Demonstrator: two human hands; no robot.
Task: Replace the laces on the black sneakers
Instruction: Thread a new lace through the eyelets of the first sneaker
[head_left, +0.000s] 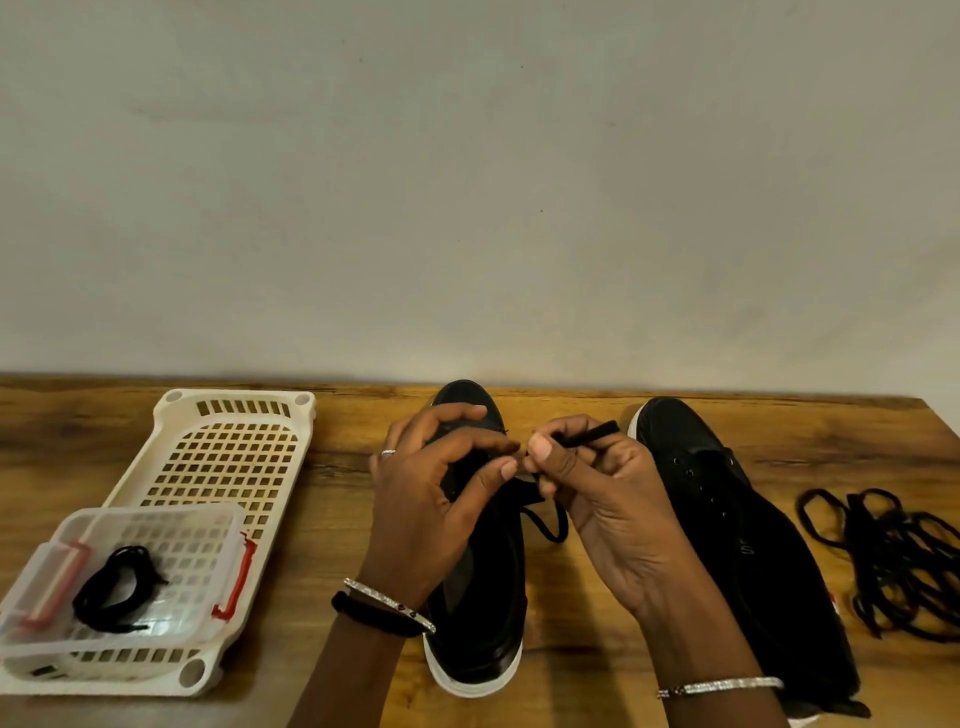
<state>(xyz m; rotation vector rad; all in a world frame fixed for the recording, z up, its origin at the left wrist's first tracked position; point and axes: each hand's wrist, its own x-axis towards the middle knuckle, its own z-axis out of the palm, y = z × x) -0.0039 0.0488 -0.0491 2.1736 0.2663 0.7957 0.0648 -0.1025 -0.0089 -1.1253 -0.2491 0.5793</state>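
We are wearing a thin silver ring (388, 452) on one finger of our left hand (421, 499). At that wrist we are wearing a slim stone-set bangle (387, 603) with small red stones, a black band (369, 616) just beside it. Below our right hand (608, 499) we are wearing a glittering silver bangle (722, 686).

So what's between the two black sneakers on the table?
Head view: the right hand, pinching the black lace, fills that gap; a loop of lace lies on the wooden table beneath.
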